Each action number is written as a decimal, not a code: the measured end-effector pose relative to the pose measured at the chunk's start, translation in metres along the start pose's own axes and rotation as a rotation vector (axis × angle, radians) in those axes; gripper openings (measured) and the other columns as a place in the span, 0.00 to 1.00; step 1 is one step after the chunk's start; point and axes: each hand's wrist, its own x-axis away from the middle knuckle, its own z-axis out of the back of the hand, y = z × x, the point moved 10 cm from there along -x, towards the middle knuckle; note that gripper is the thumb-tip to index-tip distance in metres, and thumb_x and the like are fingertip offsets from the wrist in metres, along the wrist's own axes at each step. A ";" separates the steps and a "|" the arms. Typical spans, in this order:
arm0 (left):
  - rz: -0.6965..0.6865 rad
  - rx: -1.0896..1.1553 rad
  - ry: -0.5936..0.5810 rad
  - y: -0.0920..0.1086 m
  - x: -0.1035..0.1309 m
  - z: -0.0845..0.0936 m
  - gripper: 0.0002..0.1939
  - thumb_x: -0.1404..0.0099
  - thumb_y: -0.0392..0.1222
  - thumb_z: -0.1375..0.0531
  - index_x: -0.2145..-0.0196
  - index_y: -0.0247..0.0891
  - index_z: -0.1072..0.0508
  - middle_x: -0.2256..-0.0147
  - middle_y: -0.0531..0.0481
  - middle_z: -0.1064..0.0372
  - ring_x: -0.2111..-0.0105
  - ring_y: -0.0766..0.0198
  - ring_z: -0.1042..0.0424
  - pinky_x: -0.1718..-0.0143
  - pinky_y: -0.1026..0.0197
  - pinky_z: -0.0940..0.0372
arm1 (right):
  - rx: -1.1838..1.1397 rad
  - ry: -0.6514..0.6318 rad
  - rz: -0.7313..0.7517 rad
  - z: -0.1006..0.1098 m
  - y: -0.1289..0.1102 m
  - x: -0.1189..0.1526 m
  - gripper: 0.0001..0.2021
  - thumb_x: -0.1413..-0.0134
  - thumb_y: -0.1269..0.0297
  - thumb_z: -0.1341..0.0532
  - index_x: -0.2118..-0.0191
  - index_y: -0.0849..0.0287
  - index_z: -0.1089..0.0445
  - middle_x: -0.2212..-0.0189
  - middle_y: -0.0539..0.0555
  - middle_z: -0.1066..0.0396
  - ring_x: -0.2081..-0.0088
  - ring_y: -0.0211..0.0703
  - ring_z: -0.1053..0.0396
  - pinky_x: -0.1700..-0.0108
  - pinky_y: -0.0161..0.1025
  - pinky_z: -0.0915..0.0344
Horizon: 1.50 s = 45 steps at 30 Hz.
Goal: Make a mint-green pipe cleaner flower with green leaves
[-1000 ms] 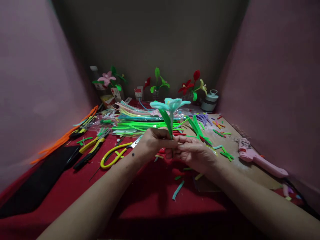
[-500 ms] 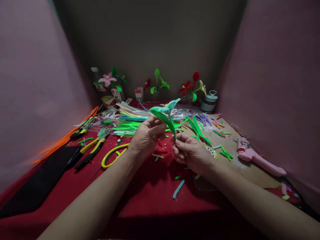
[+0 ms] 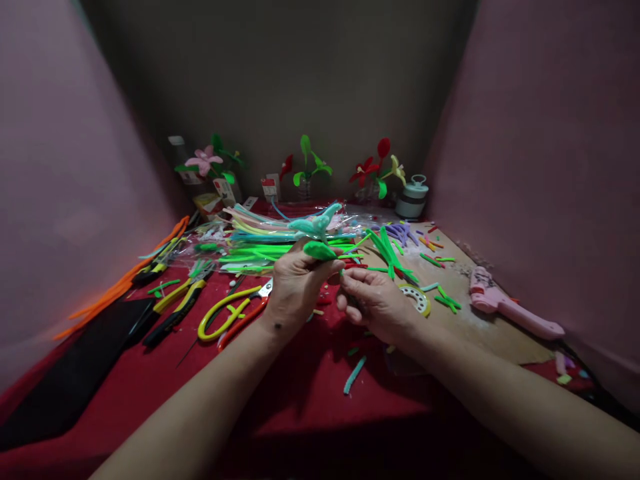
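A pipe-cleaner flower (image 3: 316,225) with pale turquoise petals is held above the middle of the table. Its green leaf (image 3: 320,251) sticks out just below the bloom, in front of the fingers. My left hand (image 3: 303,280) is closed around the stem under the bloom, thumb pointing right. Lower down, my right hand (image 3: 367,297) pinches the stem's end between thumb and forefinger. Most of the stem is hidden by the fingers. Scissors (image 3: 213,317) with yellow and red handles lie left of my left hand, and a white-and-yellow tape roll (image 3: 417,300) sits behind my right wrist.
Bundles of pipe cleaners (image 3: 250,253) lie behind the hands. Pliers (image 3: 180,303) and a black flat object (image 3: 75,373) are at left. A pink glue gun (image 3: 515,310) rests on a brown board (image 3: 490,347) at right. Finished flowers (image 3: 205,160) stand along the back wall.
My left hand has slid up to grip the stem below the bloom. The leaf has turned from slanting alongside the stem to pointing toward me. The view has shifted slightly.
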 end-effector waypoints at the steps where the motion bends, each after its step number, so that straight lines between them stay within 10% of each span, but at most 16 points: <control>1: -0.079 -0.063 0.002 0.007 0.001 0.000 0.07 0.47 0.42 0.36 0.70 0.37 0.23 0.73 0.52 0.30 0.73 0.67 0.32 0.70 0.65 0.37 | -0.002 0.004 0.001 0.000 0.000 0.000 0.10 0.51 0.59 0.38 0.69 0.61 0.35 0.81 0.49 0.31 0.86 0.27 0.44 0.85 0.26 0.55; 8: -0.724 -0.534 -0.032 0.060 0.028 -0.016 0.08 0.44 0.37 0.38 0.64 0.39 0.22 0.68 0.47 0.30 0.69 0.65 0.32 0.67 0.63 0.35 | -0.032 0.068 0.061 0.001 -0.001 0.000 0.13 0.54 0.58 0.35 0.75 0.62 0.36 0.87 0.45 0.36 0.89 0.26 0.48 0.88 0.27 0.59; 20: -0.796 -0.551 0.137 0.082 0.036 0.002 0.10 0.41 0.36 0.39 0.61 0.43 0.24 0.65 0.51 0.30 0.67 0.68 0.31 0.65 0.66 0.34 | -0.023 0.192 0.089 0.015 -0.007 0.000 0.13 0.56 0.58 0.35 0.72 0.61 0.37 0.85 0.45 0.34 0.88 0.27 0.47 0.87 0.26 0.57; 30: -1.154 -0.899 0.117 0.098 0.061 -0.016 0.17 0.43 0.32 0.39 0.55 0.42 0.28 0.64 0.47 0.29 0.64 0.62 0.32 0.62 0.59 0.35 | -0.052 0.175 0.084 0.014 -0.005 0.000 0.14 0.56 0.57 0.35 0.71 0.60 0.38 0.84 0.45 0.34 0.88 0.27 0.46 0.87 0.26 0.56; 37: -0.798 -0.477 0.161 0.100 0.045 0.014 0.05 0.40 0.36 0.41 0.67 0.41 0.24 0.68 0.50 0.32 0.67 0.65 0.32 0.63 0.61 0.36 | -0.038 0.208 0.125 0.024 -0.015 -0.002 0.13 0.57 0.57 0.35 0.71 0.60 0.37 0.83 0.47 0.31 0.86 0.30 0.40 0.86 0.27 0.50; 45: -0.083 0.197 0.346 0.015 -0.008 0.059 0.07 0.44 0.41 0.39 0.67 0.37 0.28 0.76 0.56 0.39 0.78 0.73 0.38 0.77 0.69 0.43 | -0.091 0.268 0.241 0.029 -0.039 0.002 0.11 0.67 0.64 0.29 0.75 0.60 0.31 0.79 0.48 0.29 0.76 0.36 0.31 0.67 0.36 0.37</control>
